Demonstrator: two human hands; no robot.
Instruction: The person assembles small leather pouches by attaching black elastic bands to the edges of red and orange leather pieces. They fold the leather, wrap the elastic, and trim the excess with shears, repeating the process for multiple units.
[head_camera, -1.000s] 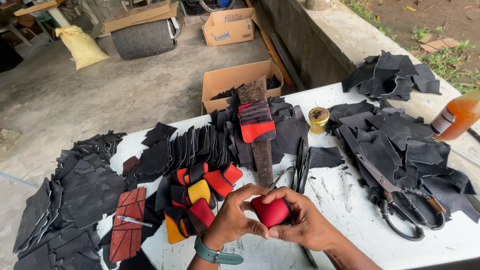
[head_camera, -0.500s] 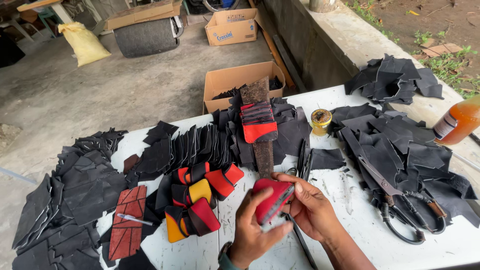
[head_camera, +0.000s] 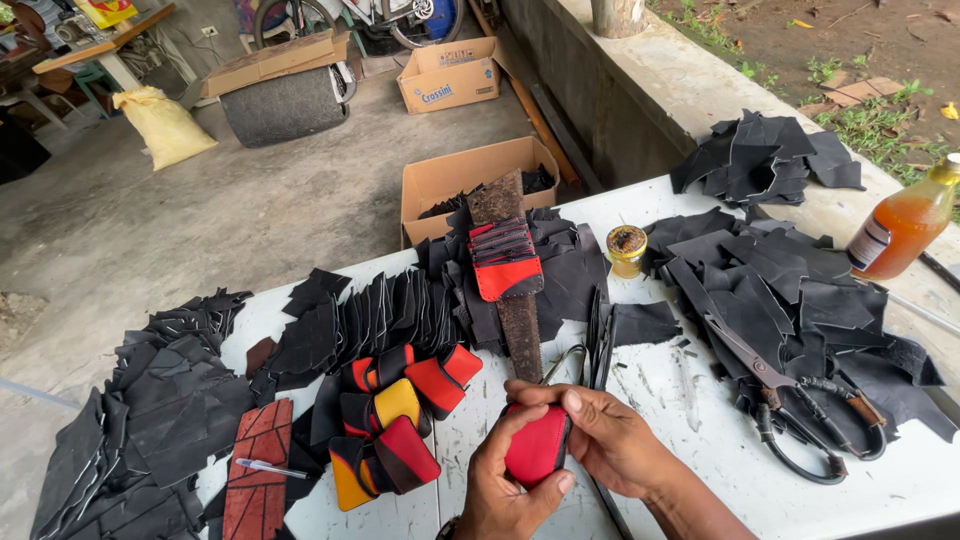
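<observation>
both my left hand (head_camera: 505, 490) and right hand (head_camera: 610, 440) clasp the red pouch (head_camera: 535, 448); cardboard box (head_camera: 470, 175) beyond the table's far edge holds black scraps; left hand has returned to the pouch.

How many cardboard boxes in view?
3: one open box on the floor behind the table, holding black pieces; one box farther back; one flattened box on the roller. More may be hidden.

most of the red pouch (head_camera: 535, 450) is buried under the left hand (head_camera: 505, 490) and right hand (head_camera: 610, 440). both forearms run off the bottom edge, and the orange bottle (head_camera: 905, 225) gets clipped at the right edge.
</observation>
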